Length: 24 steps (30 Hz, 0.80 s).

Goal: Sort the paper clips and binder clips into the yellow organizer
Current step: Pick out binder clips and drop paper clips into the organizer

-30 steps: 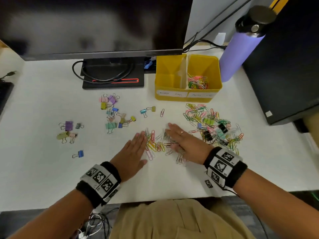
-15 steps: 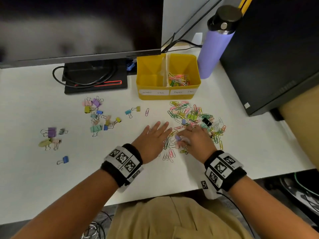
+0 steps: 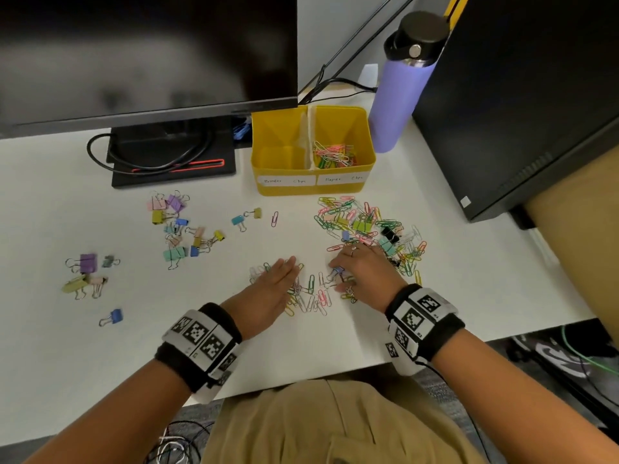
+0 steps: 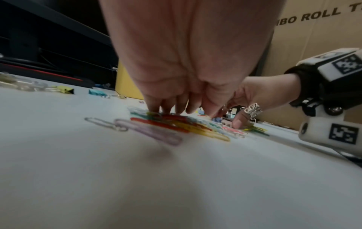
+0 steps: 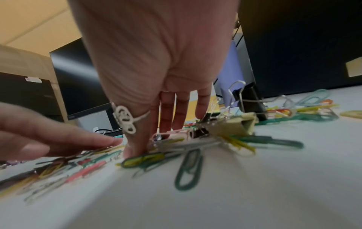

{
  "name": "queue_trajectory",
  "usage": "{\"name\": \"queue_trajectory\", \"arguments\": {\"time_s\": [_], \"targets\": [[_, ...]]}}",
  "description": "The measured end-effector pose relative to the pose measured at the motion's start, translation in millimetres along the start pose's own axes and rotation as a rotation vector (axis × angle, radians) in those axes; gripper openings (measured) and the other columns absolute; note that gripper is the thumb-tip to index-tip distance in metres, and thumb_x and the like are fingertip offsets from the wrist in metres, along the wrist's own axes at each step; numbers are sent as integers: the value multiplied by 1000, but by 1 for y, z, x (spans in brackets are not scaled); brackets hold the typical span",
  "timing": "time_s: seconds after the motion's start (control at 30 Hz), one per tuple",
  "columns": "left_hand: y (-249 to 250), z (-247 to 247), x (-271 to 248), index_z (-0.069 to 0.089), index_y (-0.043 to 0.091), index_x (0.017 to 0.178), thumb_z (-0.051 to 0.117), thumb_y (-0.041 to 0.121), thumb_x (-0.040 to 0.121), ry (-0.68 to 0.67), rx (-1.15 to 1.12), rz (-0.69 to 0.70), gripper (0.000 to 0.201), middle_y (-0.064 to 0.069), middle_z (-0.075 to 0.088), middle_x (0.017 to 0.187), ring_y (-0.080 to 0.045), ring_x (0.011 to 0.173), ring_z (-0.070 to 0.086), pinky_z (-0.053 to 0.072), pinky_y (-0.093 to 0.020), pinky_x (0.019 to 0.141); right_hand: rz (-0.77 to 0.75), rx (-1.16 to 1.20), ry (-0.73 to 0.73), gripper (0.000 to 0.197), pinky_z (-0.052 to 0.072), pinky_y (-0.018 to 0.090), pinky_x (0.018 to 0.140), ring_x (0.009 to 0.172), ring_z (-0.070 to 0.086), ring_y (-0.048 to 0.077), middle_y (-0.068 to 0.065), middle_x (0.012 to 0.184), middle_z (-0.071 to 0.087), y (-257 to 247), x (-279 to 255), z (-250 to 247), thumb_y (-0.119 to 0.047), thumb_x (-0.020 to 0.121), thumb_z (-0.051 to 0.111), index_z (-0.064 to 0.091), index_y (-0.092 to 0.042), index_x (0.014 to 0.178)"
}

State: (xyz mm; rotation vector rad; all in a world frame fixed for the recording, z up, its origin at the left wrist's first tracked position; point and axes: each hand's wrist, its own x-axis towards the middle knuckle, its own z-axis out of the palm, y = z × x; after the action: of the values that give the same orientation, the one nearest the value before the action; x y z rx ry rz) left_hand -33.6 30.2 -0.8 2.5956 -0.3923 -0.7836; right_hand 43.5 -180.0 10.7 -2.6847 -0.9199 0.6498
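Head view shows our hands flat, fingers straight, gripping nothing: left hand (image 3: 273, 289) and right hand (image 3: 363, 276) flank the paper clips (image 3: 310, 296) at lower centre; the organizer (image 3: 311, 187) lies straight above them, right hand nearer its paper-clip side.

Purple bottle (image 3: 403, 98), monitor (image 3: 147, 51), cables (image 3: 150, 159).

Black wristbands (image 3: 435, 333) carry white marker-printed blocks; a silver ring (image 5: 125, 119); khaki trousers (image 3: 335, 426).
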Motion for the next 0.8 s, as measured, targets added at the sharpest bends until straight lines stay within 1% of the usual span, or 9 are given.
{"name": "queue_trajectory", "arguments": {"time_s": [0.07,0.1,0.2,0.3,0.43,0.6,0.7,0.77,0.8], "targets": [[-4,-4,-8,20,11,145,37,23,98,176,-121,-3,52,-6,12,157,-14,144,8,11,-27,120,-25,-32,-42,32,30,37,99,119,45,24,3,120,58,-2,5,-3,-22,85,60,56,-17,116],[-8,-6,-13,33,10,142,38,31,95,262,-131,-24,51,-8,26,153,-19,142,22,19,-25,115,-41,-41,-65,31,32,37,98,117,46,25,3,117,59,-3,7,-5,-19,85,59,55,-16,115],[-18,-8,-26,57,13,125,41,42,84,385,-62,-108,52,-13,55,129,-34,116,52,44,-38,98,-92,-69,-142,34,38,38,93,109,50,26,6,114,58,-7,14,-10,-11,84,56,51,-13,117],[-22,-4,-32,57,15,124,65,21,83,368,-104,-168,42,-13,51,124,-30,107,48,43,-36,93,-130,-100,-206,27,45,39,88,99,56,29,11,106,60,-13,23,-18,-10,85,55,52,-8,111],[-20,3,-31,50,19,130,67,15,81,279,-219,-240,52,-11,43,125,-26,115,43,35,-28,100,-133,-131,-295,22,45,38,83,85,49,25,13,94,55,-20,31,-25,-13,86,57,52,-5,105],[-20,8,-29,52,16,127,69,14,79,281,-294,-278,52,-11,43,121,-26,115,45,38,-32,103,-175,-196,-347,20,41,46,92,97,51,29,-2,72,37,-29,41,-27,-7,83,54,53,-4,102],[-18,10,-30,50,17,128,70,15,79,285,-330,-285,53,-10,43,121,-25,115,45,39,-33,102,-181,-196,-334,23,38,31,73,89,49,26,5,84,44,-29,47,-22,-11,79,60,53,-5,99],[-17,11,-30,49,17,129,69,17,79,287,-332,-281,53,-10,42,121,-24,115,45,39,-32,102,-149,-172,-329,22,37,32,73,84,41,20,7,90,44,-28,51,-20,-10,79,60,53,-6,99],[-17,10,-30,48,18,130,68,18,80,286,-331,-274,54,-9,42,122,-23,116,44,39,-31,103,-135,-155,-326,21,40,37,80,83,39,18,5,90,43,-27,52,-19,-9,80,60,53,-6,99]]}}
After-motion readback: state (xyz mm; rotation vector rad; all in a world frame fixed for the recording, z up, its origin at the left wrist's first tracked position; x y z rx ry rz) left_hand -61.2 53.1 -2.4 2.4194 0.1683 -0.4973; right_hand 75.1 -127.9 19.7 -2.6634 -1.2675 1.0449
